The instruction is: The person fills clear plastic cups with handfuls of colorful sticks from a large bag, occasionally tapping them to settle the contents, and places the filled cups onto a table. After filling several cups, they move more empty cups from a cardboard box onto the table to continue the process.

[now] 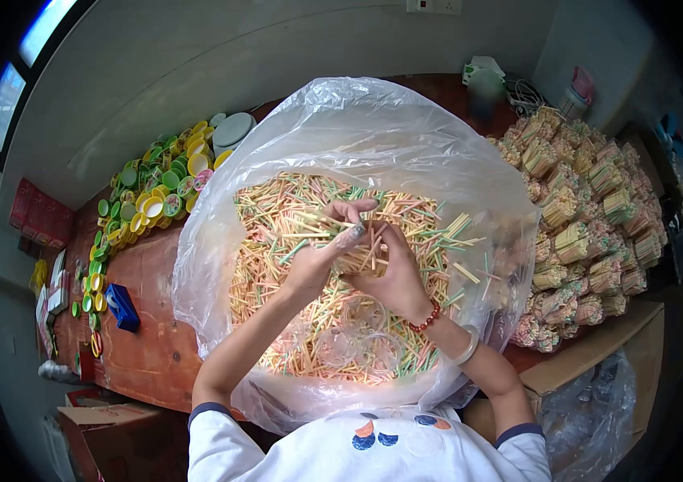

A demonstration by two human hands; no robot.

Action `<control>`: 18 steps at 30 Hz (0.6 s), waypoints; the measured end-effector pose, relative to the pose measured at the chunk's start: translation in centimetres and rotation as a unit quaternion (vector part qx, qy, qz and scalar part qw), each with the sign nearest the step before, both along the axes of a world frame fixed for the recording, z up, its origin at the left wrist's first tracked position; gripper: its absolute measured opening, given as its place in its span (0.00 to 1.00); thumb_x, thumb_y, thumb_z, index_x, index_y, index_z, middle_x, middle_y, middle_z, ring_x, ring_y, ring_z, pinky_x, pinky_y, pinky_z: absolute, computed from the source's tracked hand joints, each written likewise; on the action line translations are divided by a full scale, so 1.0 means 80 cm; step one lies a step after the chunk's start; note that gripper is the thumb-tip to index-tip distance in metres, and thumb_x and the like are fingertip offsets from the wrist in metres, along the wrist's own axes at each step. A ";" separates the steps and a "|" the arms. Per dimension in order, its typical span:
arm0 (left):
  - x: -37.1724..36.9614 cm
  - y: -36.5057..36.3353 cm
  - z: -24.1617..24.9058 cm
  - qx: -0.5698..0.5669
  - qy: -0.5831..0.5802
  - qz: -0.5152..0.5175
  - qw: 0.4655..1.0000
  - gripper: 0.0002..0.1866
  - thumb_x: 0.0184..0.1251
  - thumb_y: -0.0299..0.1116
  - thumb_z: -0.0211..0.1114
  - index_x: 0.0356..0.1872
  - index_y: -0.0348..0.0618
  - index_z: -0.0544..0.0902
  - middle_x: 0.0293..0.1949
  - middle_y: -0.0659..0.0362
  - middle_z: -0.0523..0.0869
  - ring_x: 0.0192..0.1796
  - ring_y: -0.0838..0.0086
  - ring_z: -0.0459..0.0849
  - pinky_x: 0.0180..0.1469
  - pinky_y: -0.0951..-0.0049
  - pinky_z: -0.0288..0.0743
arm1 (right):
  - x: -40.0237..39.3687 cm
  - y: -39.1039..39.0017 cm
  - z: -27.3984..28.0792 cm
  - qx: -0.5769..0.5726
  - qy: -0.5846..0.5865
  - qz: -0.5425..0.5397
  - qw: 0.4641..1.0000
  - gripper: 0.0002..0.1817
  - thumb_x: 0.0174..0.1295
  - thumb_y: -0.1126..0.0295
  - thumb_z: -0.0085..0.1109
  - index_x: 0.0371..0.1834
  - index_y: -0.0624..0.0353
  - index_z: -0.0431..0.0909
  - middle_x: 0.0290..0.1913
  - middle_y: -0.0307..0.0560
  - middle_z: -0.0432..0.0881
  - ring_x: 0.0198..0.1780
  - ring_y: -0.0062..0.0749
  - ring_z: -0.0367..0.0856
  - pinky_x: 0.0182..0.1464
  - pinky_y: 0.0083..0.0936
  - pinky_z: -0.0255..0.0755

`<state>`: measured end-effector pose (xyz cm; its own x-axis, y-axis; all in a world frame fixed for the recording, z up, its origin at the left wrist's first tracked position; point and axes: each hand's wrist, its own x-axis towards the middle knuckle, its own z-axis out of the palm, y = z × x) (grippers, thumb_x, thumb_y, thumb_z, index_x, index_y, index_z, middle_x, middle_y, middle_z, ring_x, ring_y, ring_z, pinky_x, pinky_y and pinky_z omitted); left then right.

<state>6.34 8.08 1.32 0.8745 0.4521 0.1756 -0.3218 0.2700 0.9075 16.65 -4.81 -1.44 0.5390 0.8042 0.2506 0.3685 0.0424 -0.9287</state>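
A big clear plastic bag (pixel 333 136) lies spread wide before me, filled with thin pastel sticks (pixel 277 281) in yellow, pink and green. Over the heap, my left hand (pixel 321 255) is closed around a loose bunch of these sticks, their ends poking out to the left. My right hand (pixel 397 277), close beside it, also has its fingers curled around sticks, some standing upright near the thumb. The palms face each other and partly hide what they hold. Just below the hands, several round clear plastic containers (pixel 365 313) rest on the heap.
Bundled sticks (pixel 582 233) are piled high at the right. Yellow and green round lids or cups (pixel 152 201) cover the table's left back. A blue box (pixel 122 308) sits on the red-brown table (pixel 148 353). Cardboard boxes (pixel 120 442) stand low at both sides.
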 end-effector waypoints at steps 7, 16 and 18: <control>0.001 -0.007 0.029 0.101 0.068 0.010 0.993 0.15 0.78 0.38 0.68 0.55 0.43 0.74 0.55 0.57 0.83 0.60 0.72 0.82 0.70 0.65 0.74 | 0.009 0.006 0.007 -0.069 -0.015 0.034 0.997 0.44 0.44 0.73 0.84 0.69 0.61 0.73 0.59 0.46 0.78 0.62 0.37 0.81 0.64 0.34 0.79; -0.018 0.028 0.026 0.312 0.078 0.068 0.944 0.23 0.78 0.40 0.63 0.66 0.39 0.75 0.63 0.51 0.80 0.68 0.65 0.77 0.74 0.60 0.67 | 0.042 0.012 -0.013 -0.055 -0.069 0.036 0.995 0.41 0.40 0.70 0.85 0.61 0.61 0.73 0.54 0.53 0.77 0.57 0.49 0.80 0.60 0.41 0.77; -0.028 0.033 0.030 0.443 0.091 0.077 0.888 0.27 0.76 0.43 0.65 0.70 0.43 0.75 0.64 0.46 0.78 0.69 0.57 0.75 0.75 0.56 0.66 | 0.047 0.014 -0.024 -0.001 -0.091 0.000 0.996 0.43 0.41 0.69 0.85 0.64 0.61 0.72 0.57 0.54 0.77 0.60 0.50 0.80 0.63 0.41 0.76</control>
<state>4.09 10.73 3.73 0.8652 0.3229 0.3835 -0.1187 -0.6114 0.7824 20.43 -3.71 -3.37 0.4850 0.8048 0.3421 0.5313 0.0396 -0.8463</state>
